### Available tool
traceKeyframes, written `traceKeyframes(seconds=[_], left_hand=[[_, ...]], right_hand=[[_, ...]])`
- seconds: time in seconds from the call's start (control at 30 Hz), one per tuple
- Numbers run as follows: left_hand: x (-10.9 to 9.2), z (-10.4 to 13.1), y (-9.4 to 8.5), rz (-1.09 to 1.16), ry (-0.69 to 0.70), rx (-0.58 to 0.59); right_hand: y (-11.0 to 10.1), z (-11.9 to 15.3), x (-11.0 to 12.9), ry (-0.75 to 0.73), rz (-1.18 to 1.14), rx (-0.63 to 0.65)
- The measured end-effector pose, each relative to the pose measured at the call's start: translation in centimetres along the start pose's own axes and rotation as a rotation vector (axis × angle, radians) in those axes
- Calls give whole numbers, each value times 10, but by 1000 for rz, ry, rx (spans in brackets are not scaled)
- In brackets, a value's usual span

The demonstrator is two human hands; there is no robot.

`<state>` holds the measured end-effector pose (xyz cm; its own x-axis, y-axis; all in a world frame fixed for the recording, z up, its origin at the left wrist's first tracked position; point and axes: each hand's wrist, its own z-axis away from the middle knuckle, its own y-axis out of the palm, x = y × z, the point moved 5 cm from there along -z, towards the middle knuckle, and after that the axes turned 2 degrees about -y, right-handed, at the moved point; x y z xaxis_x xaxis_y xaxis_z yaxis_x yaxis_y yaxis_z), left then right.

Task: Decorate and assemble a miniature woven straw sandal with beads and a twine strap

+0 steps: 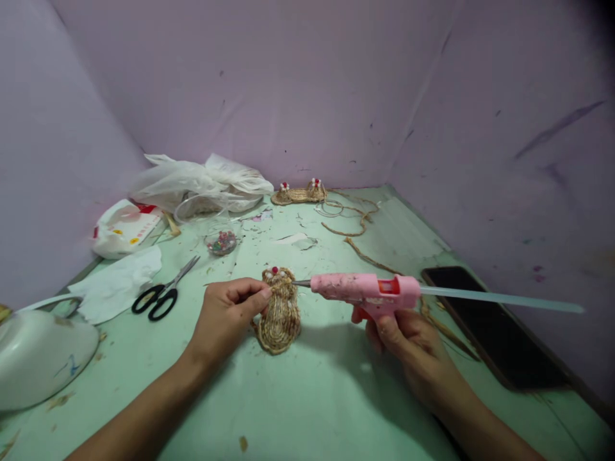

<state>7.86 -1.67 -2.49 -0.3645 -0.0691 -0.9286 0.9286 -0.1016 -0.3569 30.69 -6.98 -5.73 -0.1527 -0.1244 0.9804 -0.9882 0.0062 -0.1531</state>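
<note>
My right hand (408, 349) is wrapped round the handle of a pink hot glue gun (346, 288), with a long pale glue stick (504, 297) sticking out of its back. The metal nozzle points left and reaches the upper right edge of a small braided-rope slipper (279, 320). I cannot tell if it touches. Red and white beads sit at the slipper's top end. With thumb and fingers, my left hand (235, 307) pinches the slipper's upper left side, hiding part of that edge.
Black-handled scissors (166, 296), a dish of beads (221, 242), a white cloth (120, 288) and plastic bags (202, 186) are left. Another beaded rope piece (298, 195) lies at the back wall. Loose twine (365, 256) and a phone (490, 326) are right.
</note>
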Motion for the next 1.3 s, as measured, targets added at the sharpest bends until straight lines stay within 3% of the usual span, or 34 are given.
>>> traceKeyframes(seconds=[0.87,1.0,1.13,1.3], left_hand=[[0,1,-2,-26,21,-15],[3,0,-3,-24,16,-12],[2,1,-1,-86,21,-21],[-3,7,0,-175,64,-23]], right_hand=[[-4,-3,13,-51,158,-85],[-12,-6,-1,52,77,-135],[-21,-26,-16,245,-98,-215],[-29,-58,-21,379,-18,-202]])
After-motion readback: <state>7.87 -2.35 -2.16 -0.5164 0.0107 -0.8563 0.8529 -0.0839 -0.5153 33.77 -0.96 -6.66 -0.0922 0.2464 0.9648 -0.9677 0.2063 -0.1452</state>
